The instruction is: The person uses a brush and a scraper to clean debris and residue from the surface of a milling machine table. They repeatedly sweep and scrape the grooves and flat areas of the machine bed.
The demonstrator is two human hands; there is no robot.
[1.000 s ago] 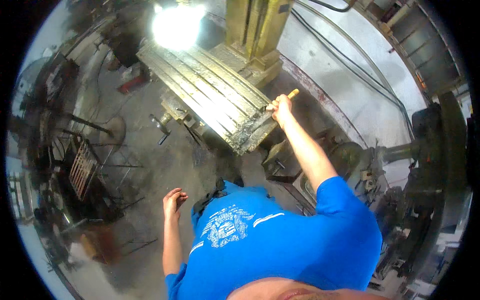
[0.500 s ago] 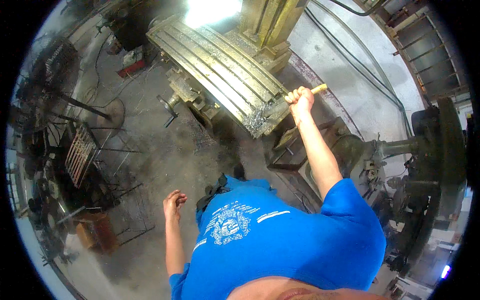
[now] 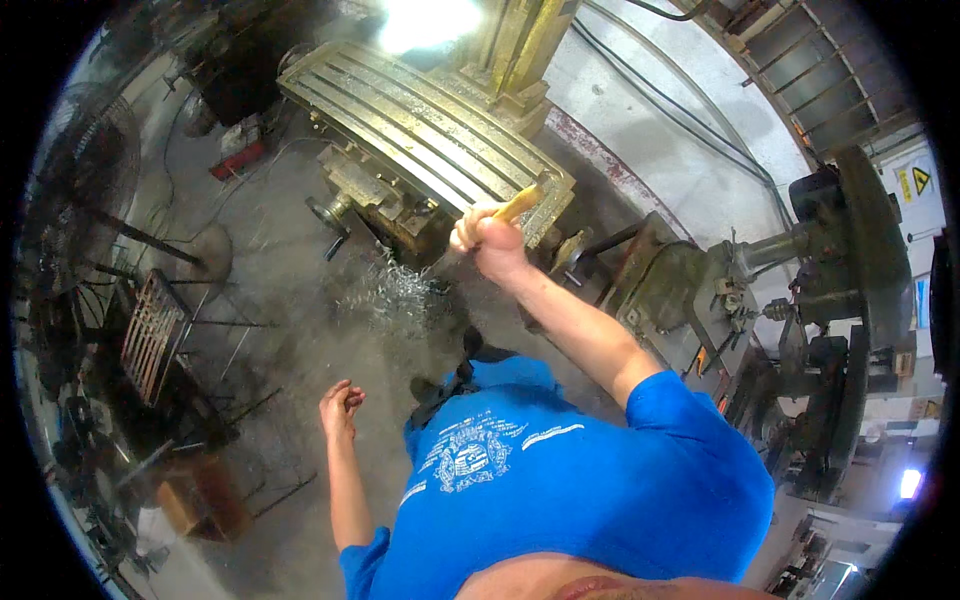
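The right hand (image 3: 490, 243) has its fingers closed around a yellow handle (image 3: 518, 204), which overlaps the right end of the slotted table (image 3: 420, 122) in this view. Blurred metal chips (image 3: 405, 288) show against the floor (image 3: 290, 345), left of the handle. The left hand (image 3: 341, 405), well apart, hangs with fingers loosely bent.

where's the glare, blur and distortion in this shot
Head view: the white light at the top is blown out; head view: silvery shavings near the slotted table smear, while the yellow handle in the right hand is clearer; head view: fisheye bows the table's long edges, corners go black, and the fan at left sits in gloom.
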